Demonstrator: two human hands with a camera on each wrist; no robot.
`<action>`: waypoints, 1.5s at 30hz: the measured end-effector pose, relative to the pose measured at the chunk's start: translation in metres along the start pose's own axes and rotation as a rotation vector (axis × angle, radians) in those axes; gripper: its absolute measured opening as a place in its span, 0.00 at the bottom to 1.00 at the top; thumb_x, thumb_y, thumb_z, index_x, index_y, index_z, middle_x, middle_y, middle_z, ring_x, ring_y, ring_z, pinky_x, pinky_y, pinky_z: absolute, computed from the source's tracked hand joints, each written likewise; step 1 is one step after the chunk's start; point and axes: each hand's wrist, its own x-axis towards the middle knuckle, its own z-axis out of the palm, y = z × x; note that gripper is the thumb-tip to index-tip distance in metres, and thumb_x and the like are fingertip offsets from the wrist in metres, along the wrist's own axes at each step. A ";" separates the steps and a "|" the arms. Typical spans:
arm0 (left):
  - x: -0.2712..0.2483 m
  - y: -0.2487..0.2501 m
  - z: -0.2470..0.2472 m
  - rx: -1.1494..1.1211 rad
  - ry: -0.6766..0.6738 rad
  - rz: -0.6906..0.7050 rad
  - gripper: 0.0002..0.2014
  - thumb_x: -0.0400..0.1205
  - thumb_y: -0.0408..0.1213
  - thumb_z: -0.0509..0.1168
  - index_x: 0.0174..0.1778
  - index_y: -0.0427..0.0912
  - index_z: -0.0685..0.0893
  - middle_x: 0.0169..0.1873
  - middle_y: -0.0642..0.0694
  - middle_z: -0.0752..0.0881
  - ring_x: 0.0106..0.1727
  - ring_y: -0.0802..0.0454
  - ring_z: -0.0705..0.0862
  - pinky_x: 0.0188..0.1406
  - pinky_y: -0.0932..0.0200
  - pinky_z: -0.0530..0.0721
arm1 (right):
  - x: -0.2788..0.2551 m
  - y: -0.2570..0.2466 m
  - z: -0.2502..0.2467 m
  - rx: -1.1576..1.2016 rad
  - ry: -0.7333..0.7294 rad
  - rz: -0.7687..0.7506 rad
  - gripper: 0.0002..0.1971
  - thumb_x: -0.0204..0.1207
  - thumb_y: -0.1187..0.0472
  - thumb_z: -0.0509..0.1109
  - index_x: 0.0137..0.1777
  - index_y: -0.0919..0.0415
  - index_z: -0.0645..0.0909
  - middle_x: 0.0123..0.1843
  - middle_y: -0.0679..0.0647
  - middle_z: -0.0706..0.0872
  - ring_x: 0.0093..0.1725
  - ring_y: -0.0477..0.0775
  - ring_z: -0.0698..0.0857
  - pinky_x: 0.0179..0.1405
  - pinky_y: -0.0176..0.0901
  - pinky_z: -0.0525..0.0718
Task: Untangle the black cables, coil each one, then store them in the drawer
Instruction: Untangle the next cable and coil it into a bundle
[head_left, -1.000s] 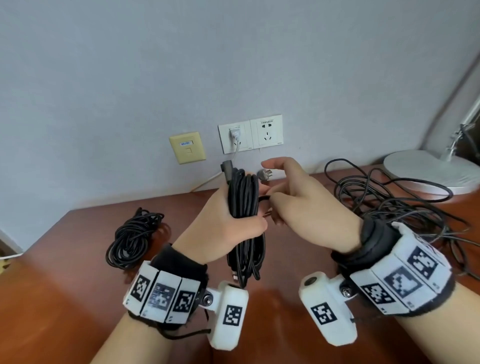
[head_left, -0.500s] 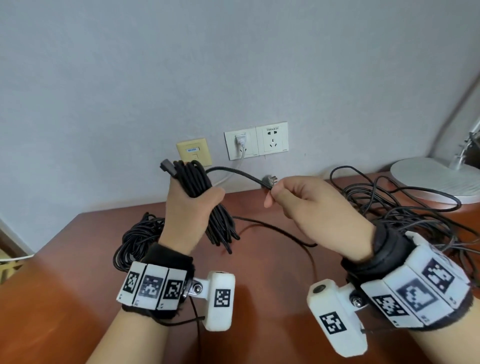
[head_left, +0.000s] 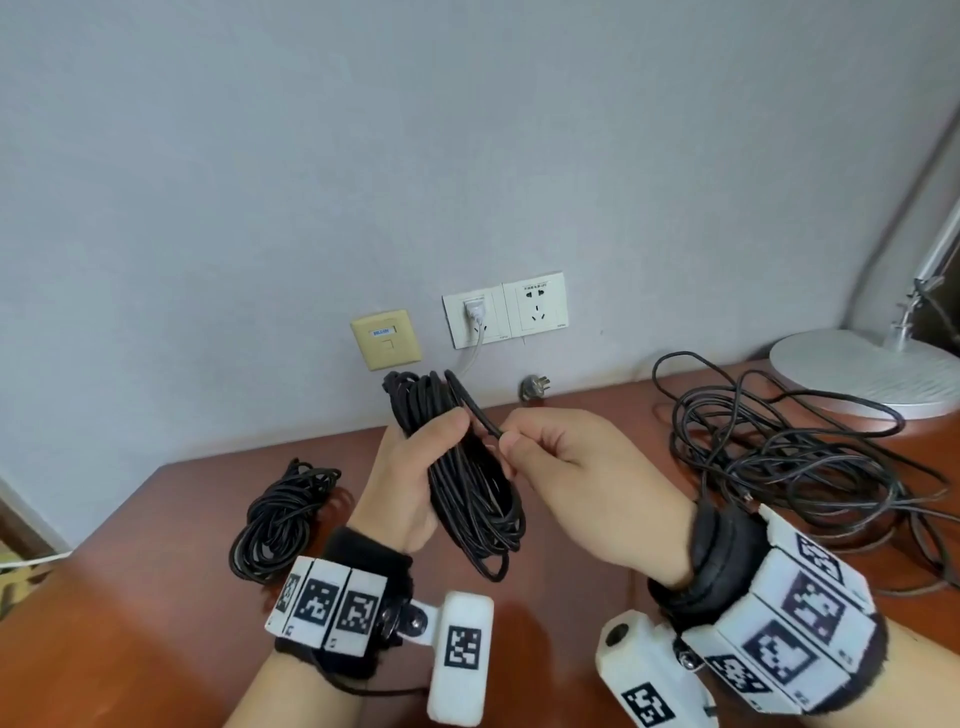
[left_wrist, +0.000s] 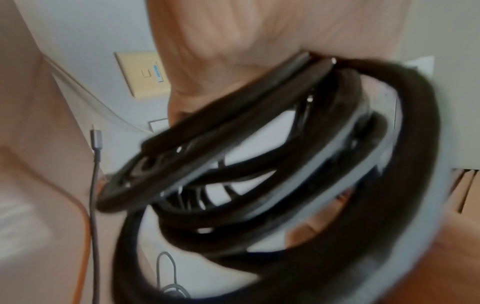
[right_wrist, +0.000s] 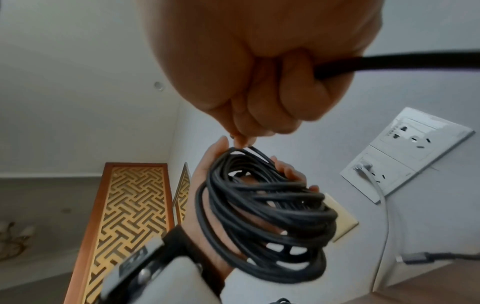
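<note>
Hands both clamped on one coiled cable (head_left: 470, 499): left hand (head_left: 410, 478) round loops, right hand (head_left: 582, 483) pinching its plug-tipped free end, only the head view showing tangled cables (head_left: 789, 457).

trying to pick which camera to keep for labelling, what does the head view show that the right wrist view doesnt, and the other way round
Only the head view shows the desk, the finished coil lying on it at left, the tangled cables at right, the lamp base and a loose plug.

Only the right wrist view shows a patterned lattice panel and the right hand's curled fingers from below.

Both show the left hand gripping the coil being wound, the right hand pinching its free strand, and the wall sockets.
</note>
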 end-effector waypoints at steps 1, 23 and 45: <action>0.000 0.001 0.001 -0.033 0.013 0.000 0.17 0.64 0.43 0.77 0.44 0.39 0.85 0.34 0.40 0.85 0.33 0.47 0.86 0.32 0.53 0.87 | -0.002 -0.001 0.002 -0.029 -0.002 -0.009 0.15 0.84 0.58 0.61 0.34 0.57 0.76 0.29 0.49 0.79 0.32 0.49 0.78 0.40 0.53 0.78; 0.010 0.025 -0.023 -0.276 0.558 0.238 0.08 0.68 0.38 0.70 0.35 0.45 0.76 0.30 0.50 0.77 0.35 0.53 0.78 0.38 0.57 0.77 | -0.019 -0.013 0.022 -0.285 -0.042 -0.143 0.18 0.85 0.49 0.53 0.36 0.54 0.72 0.26 0.46 0.75 0.28 0.48 0.77 0.36 0.53 0.79; -0.006 0.027 -0.009 -0.340 -0.255 -0.005 0.32 0.61 0.43 0.82 0.57 0.42 0.74 0.48 0.43 0.77 0.51 0.45 0.76 0.60 0.44 0.80 | 0.011 0.013 -0.029 -0.057 -0.299 0.268 0.04 0.76 0.60 0.73 0.48 0.53 0.83 0.26 0.40 0.82 0.23 0.37 0.75 0.27 0.28 0.72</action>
